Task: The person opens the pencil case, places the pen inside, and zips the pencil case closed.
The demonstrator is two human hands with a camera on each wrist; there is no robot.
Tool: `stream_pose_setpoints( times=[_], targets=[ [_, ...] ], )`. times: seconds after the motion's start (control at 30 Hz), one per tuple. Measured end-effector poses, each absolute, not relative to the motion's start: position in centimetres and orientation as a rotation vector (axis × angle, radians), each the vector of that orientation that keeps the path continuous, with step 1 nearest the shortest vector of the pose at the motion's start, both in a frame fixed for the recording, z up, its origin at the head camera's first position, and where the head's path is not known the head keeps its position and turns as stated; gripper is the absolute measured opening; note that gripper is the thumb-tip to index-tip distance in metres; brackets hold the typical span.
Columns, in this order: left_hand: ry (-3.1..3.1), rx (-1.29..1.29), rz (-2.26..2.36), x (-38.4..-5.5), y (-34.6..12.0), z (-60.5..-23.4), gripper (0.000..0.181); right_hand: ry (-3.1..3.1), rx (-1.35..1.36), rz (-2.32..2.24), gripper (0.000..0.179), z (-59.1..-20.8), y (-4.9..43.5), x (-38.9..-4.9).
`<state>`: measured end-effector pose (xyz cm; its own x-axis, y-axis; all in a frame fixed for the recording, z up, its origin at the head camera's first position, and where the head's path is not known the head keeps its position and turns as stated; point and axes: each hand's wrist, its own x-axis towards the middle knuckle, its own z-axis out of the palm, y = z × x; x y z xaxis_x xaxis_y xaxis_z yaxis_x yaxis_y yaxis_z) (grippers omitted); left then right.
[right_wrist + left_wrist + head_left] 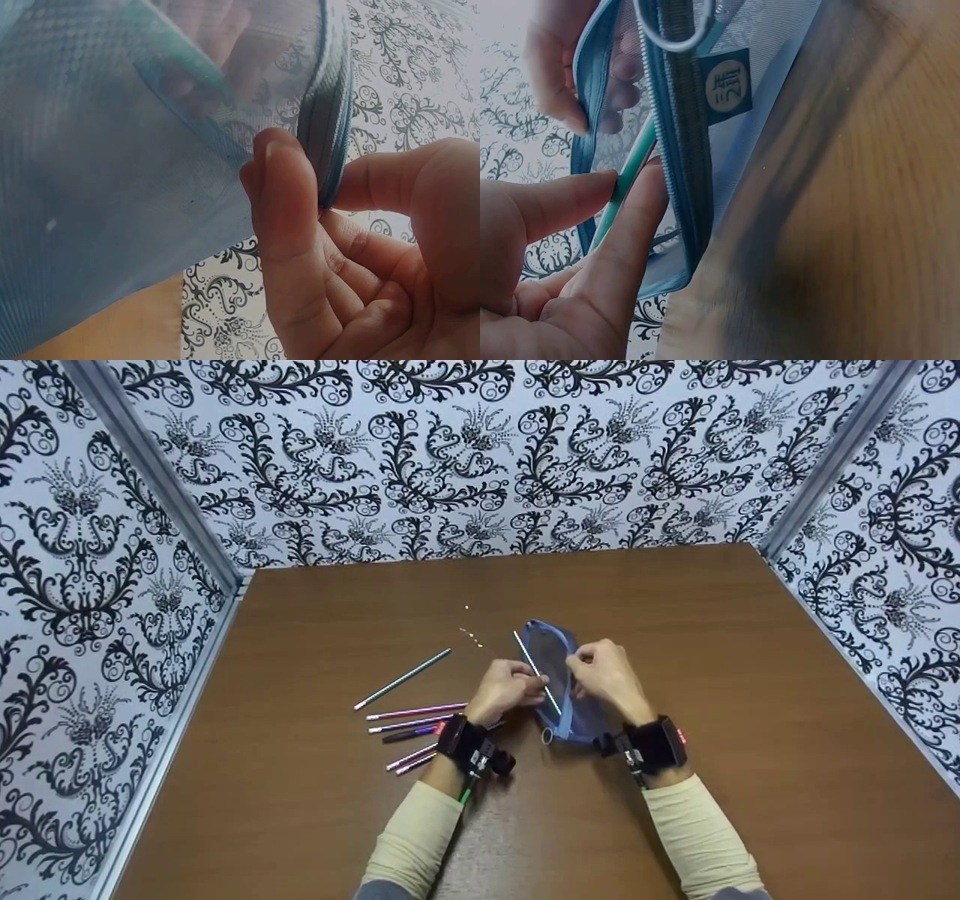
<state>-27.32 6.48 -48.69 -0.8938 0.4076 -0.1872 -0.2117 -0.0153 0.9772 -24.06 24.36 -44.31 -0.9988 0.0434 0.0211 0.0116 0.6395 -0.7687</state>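
Note:
Between thumb and fingers, my left hand [507,690] pinches a teal pencil [633,161]. One end of the pencil is inside the mouth of a blue mesh zipper pouch [591,718], seen through the mesh in the right wrist view. My right hand [609,675] grips the zippered edge [322,127] of the pouch between thumb and index finger, holding the mouth apart. A ring pull [676,30] and a small label [727,86] show on the pouch in the left wrist view.
Left of the pouch, another teal pencil [403,679] lies diagonally on the brown table [300,825]. Below it are several pink and purple pencils [414,711] and a dark pen [409,734], partly behind my left wrist. Patterned walls [480,457] enclose the back and sides.

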Motion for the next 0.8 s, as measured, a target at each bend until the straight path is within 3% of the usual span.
stream_pose_setpoints(
  times=[0.8],
  targets=[
    [1.807, 0.222, 1.931, -27.00, 7.10, -48.82, 0.008, -2.837, -0.011, 1.267, 0.026, -44.13, 23.73, -23.79]
  ],
)
